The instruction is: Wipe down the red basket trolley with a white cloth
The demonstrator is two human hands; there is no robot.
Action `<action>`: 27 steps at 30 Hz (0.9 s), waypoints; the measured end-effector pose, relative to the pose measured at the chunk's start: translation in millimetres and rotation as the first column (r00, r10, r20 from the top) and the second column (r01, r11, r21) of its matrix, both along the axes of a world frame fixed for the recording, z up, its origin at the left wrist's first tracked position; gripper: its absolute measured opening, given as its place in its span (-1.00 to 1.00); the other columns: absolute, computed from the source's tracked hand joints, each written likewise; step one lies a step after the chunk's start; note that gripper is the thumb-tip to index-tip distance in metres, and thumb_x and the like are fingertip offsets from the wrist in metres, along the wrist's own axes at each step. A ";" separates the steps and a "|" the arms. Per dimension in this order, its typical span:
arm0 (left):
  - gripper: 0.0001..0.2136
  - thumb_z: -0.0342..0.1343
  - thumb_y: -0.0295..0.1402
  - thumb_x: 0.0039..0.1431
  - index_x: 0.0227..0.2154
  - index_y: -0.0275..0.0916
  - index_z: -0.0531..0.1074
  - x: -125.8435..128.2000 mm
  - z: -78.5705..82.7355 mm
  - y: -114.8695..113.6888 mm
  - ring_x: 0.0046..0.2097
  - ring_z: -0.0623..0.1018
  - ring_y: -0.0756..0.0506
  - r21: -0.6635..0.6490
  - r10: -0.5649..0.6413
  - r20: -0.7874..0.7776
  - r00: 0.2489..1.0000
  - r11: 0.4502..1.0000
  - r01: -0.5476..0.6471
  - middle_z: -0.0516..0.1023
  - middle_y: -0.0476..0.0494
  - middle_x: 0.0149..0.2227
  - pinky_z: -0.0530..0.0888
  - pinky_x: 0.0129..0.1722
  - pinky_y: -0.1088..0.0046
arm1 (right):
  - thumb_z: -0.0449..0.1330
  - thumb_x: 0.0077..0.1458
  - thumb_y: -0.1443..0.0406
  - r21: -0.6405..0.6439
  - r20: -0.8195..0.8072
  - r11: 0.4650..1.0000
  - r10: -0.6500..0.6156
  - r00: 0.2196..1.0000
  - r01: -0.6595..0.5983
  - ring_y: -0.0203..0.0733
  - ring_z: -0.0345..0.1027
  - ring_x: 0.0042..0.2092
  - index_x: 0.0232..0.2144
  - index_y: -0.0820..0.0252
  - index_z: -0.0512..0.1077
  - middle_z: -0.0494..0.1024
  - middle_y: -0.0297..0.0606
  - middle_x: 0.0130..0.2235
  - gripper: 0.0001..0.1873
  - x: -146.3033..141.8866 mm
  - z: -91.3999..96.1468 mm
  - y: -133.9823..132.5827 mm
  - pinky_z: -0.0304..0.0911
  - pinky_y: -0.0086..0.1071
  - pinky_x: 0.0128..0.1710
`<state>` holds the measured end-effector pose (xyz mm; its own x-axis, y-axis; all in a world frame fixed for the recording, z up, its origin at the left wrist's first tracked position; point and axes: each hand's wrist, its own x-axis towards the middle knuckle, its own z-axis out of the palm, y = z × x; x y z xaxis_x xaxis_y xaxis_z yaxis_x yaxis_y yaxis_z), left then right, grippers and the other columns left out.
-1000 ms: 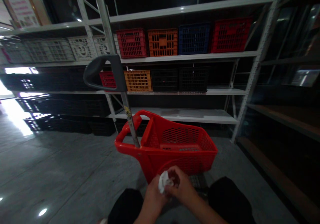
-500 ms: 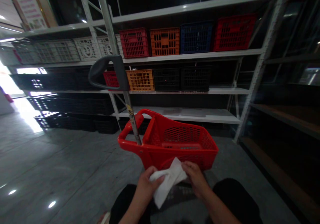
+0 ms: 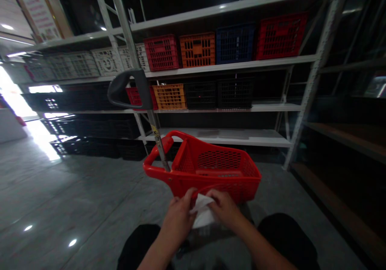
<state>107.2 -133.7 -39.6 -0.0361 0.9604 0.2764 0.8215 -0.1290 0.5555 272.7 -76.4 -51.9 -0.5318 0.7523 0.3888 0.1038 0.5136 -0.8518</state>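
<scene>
Between my two hands is a crumpled white wipe or tissue (image 3: pixel 204 215). The fingers of my left hand (image 3: pixel 180 213) are closed on its left side, and my right hand (image 3: pixel 223 209) pinches its right side. Both hands are low, in front of the near side of a red plastic shopping cart (image 3: pixel 217 183). The cart has perforated walls, a red handle loop at its left end and a tall metal pole (image 3: pixel 158 141) topped by a grey plastic grip (image 3: pixel 144 90). Whether my fingertips touch the cart wall, I cannot tell.
Behind the cart stands a white metal rack (image 3: pixel 241 140) with crates, among them an orange crate (image 3: pixel 197 50), a blue crate (image 3: pixel 235 44) and a yellow crate (image 3: pixel 169 96). A dark shelf unit (image 3: pixel 346 137) borders the right side. Grey floor (image 3: pixel 90 193) lies to the left.
My hands have come closer together and moved up slightly toward the cart. The white wipe, spread out with a hanging corner before, is now bunched between them.
</scene>
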 end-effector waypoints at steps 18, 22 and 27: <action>-0.71 0.08 -0.17 -0.08 -0.47 -0.35 0.48 -14.2 -29.8 9.1 -0.47 0.47 -0.06 -0.294 -0.019 0.624 0.781 0.921 0.256 0.54 -0.08 -0.50 0.37 -0.45 0.48 | 0.24 -0.27 0.29 -0.254 -0.218 0.967 -0.028 0.975 -0.029 -0.36 0.12 -0.47 -0.55 0.19 0.24 0.26 -0.46 -0.53 -0.78 8.4 -4.2 10.3 0.05 -0.51 -0.47; -0.73 0.00 -0.22 -0.04 -0.46 -0.31 0.50 -37.7 -36.1 15.3 -0.41 0.51 -0.11 -0.273 0.093 0.565 0.820 0.959 0.079 0.57 -0.10 -0.47 0.41 -0.42 0.45 | 0.27 -0.17 0.21 -0.151 -0.068 0.980 0.119 0.991 -0.128 -0.31 0.23 -0.46 -0.54 0.19 0.37 0.36 -0.38 -0.51 -0.82 50.0 5.4 2.5 0.15 -0.45 -0.43; -0.54 -0.11 -0.49 -0.20 -0.16 -0.21 0.45 -47.5 -25.8 10.7 -0.10 0.49 -0.13 -0.052 0.016 0.386 0.922 0.999 0.004 0.55 -0.08 -0.16 0.35 -0.05 0.38 | 0.27 -0.17 0.02 0.014 0.033 0.991 0.130 0.991 -0.130 -0.11 0.33 -0.13 -0.11 0.12 0.38 0.46 -0.17 -0.16 -0.44 50.9 3.8 -7.6 0.22 -0.26 -0.13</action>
<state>59.7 -123.0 -65.4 -0.1362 0.9722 0.1904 0.5423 -0.0877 0.8356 323.6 -83.9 -48.0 -0.6371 0.6699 0.3813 0.0626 0.5380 -0.8406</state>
